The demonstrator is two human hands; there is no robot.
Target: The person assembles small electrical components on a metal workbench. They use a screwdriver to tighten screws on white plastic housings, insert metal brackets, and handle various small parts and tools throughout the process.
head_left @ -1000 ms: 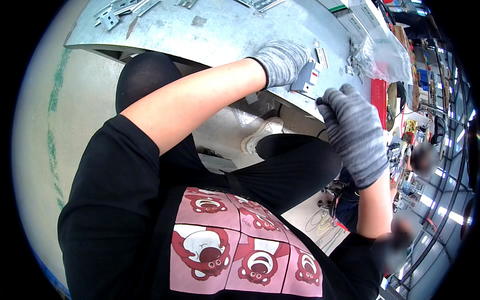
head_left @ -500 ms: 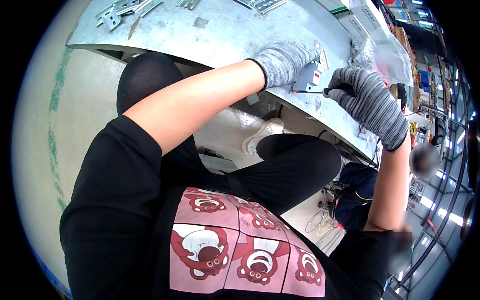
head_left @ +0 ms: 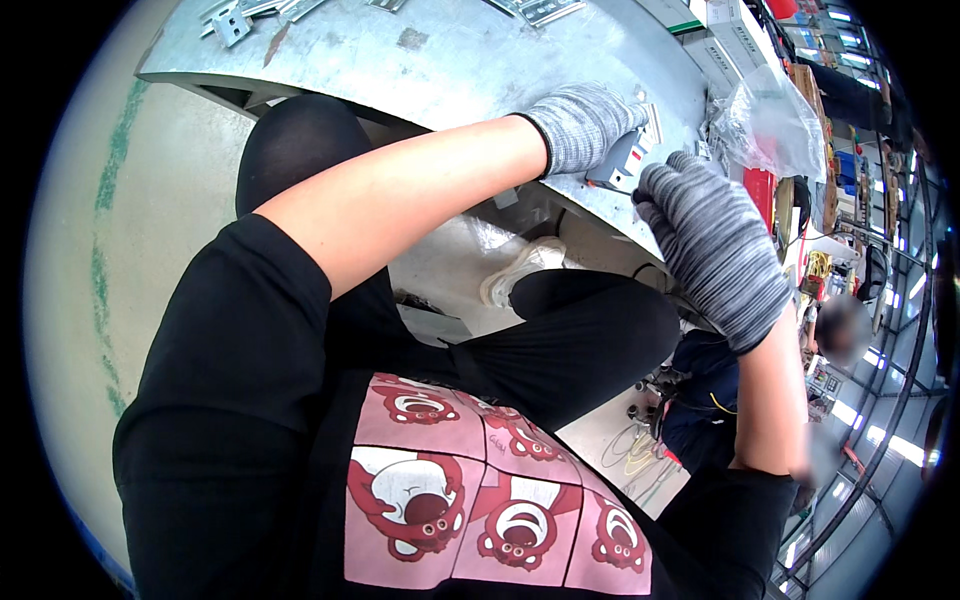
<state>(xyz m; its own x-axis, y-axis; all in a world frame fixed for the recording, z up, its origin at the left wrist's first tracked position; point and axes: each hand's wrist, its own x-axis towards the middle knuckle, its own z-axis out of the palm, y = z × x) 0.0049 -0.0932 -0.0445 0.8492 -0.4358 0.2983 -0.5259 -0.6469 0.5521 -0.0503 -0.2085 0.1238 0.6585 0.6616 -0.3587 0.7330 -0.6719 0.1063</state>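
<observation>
My left hand (head_left: 590,125), in a grey knitted glove, is closed around a small grey box-shaped electrical device (head_left: 622,165) with a red mark, at the bench's near edge. A short slotted metal rail piece (head_left: 653,122) shows just beyond its fingertips, by the device. Just right of the device, my gloved right hand (head_left: 715,245) is closed with its fingers curled around a screwdriver. Only a dark bit (head_left: 637,197) of the tool shows at the fingers; the shaft and most of the handle are hidden.
Metal rail pieces (head_left: 232,27) lie at the far left of the metal bench (head_left: 450,75), and more (head_left: 545,10) at its far edge. White boxes (head_left: 725,45) and a clear plastic bag (head_left: 775,120) stand at the right, near a red box (head_left: 760,190). Another person (head_left: 705,400) is behind at right.
My right hand has come left and lower, closer to the device, and turned; the screwdriver's thin shaft, seen before, is now hidden. My left hand and the device have shifted slightly right.
</observation>
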